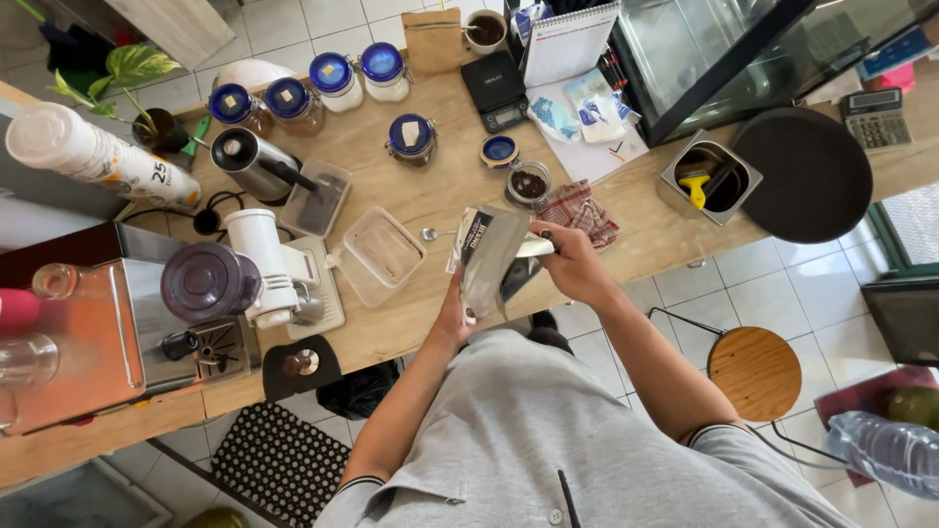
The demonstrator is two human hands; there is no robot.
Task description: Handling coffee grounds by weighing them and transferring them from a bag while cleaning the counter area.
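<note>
A silver foil pouch [486, 256] with a dark side panel is held upright over the front edge of the wooden counter [440, 186]. My left hand [453, 315] grips its lower part from below. My right hand [569, 264] pinches its top right corner. An open glass jar of dark grounds [529, 183] stands just beyond the pouch, its blue lid [499, 151] lying beside it. A small spoon [435, 234] lies on the counter to the left of the pouch.
A clear plastic tub [381, 252], a white grinder [262, 256] and an espresso machine [108, 332] stand to the left. Several blue-lidded jars [333, 80], a black scale [495, 90], a checked cloth [583, 209], a metal knock box [711, 176] and a round black tray [808, 174] sit around. A wooden stool [754, 372] stands at right.
</note>
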